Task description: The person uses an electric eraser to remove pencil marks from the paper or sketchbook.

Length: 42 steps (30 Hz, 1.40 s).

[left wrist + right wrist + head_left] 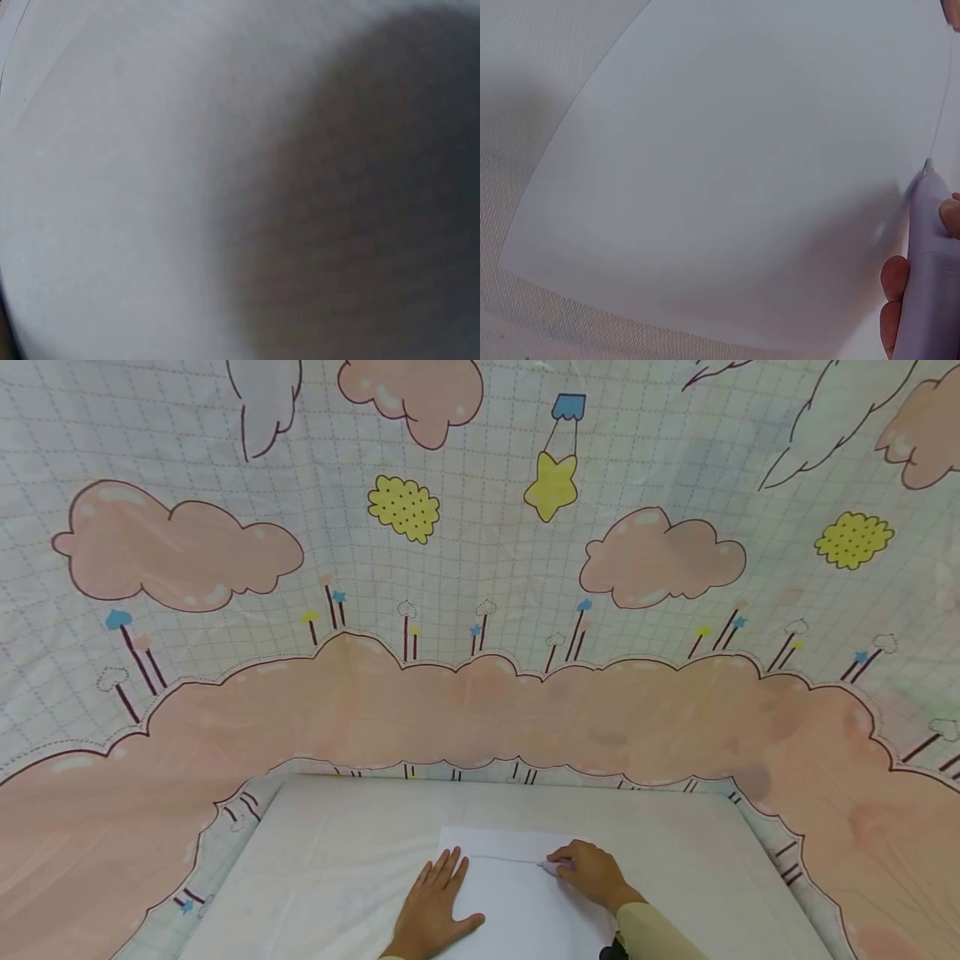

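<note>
A white sheet of paper [517, 910] lies on the white table. My left hand [431, 906] rests flat on its left side, fingers straight and thumb spread. My right hand [592, 870] grips a light purple utility knife [930, 277], its small metal tip touching the paper near the far edge. From that tip a thin line runs left across the sheet toward my left fingertips. The right wrist view shows fingers [894, 281] curled round the knife's body. In the left wrist view a large dark blur covers the right side, and my left hand cannot be made out.
The white table [330, 852] extends around the paper on both sides. Beyond its far edge hangs a cloth [480, 718] printed with clouds, stars and a grid. A dark object [613, 950] sits by the right sleeve [660, 931].
</note>
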{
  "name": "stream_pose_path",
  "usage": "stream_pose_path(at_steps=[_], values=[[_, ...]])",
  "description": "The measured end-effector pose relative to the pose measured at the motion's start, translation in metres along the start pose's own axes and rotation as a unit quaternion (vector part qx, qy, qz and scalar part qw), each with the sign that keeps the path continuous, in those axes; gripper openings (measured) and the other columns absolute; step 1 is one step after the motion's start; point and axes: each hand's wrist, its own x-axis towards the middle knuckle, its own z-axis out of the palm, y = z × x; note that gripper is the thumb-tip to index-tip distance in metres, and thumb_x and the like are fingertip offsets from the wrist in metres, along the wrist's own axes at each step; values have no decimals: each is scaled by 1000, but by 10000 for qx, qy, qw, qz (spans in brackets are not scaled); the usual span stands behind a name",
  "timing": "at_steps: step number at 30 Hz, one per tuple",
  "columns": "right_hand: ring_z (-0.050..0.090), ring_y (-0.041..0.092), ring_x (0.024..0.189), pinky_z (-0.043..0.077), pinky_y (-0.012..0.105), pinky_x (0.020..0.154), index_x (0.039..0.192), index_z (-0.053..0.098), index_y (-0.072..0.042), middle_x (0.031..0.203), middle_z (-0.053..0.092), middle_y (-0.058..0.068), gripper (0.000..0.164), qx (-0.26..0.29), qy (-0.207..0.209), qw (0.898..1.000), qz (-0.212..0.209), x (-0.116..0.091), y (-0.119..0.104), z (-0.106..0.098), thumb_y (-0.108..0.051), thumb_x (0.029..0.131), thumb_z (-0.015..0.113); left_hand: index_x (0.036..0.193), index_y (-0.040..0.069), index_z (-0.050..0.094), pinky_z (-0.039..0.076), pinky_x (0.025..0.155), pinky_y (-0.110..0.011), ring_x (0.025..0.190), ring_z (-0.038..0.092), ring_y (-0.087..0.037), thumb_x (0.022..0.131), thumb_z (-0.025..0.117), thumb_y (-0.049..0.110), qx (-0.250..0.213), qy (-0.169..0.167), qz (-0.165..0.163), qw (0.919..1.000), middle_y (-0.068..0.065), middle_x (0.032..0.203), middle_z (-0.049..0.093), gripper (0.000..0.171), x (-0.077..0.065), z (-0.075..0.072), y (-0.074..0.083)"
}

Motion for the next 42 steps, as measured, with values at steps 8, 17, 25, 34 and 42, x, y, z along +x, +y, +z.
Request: stream_pose_path(at_steps=[8,17,25,34,42], values=[[69,24,94,56,47,83,99,79,-17,97,73,-2,15,-90,-5,9999,80,0,1,-1,-17,85,74,150,14,43,28,116,-49,147,30,-26,83,37,84,54,-60,0,10000,-5,159,34,97,0,2,-1],[69,24,93,56,47,83,100,79,-15,96,73,-2,16,-119,-21,9998,143,-1,4,-2,-16,84,74,151,15,41,26,118,-48,149,27,-25,83,35,85,73,-300,-74,9995,-4,160,31,98,1,-1,-1],[68,22,92,56,46,83,99,79,-17,95,72,-3,16,-18,-3,10000,95,3,1,3,-16,84,73,151,15,41,25,119,-47,149,27,-24,83,35,84,79,-222,-41,9997,-3,161,31,97,0,-1,0],[68,22,92,56,46,82,98,79,-17,95,72,-3,15,-123,-26,9999,113,0,-1,0,-17,84,74,151,15,42,26,118,-48,149,27,-25,83,36,84,66,-200,-10,9998,-4,160,32,97,0,0,0],[69,24,93,56,47,82,99,79,-15,96,72,-2,15,2,4,10000,81,-2,3,-2,-15,85,73,148,13,45,29,116,-50,147,31,-26,83,40,83,-4,-34,21,10000,-6,158,36,96,0,-1,1]])
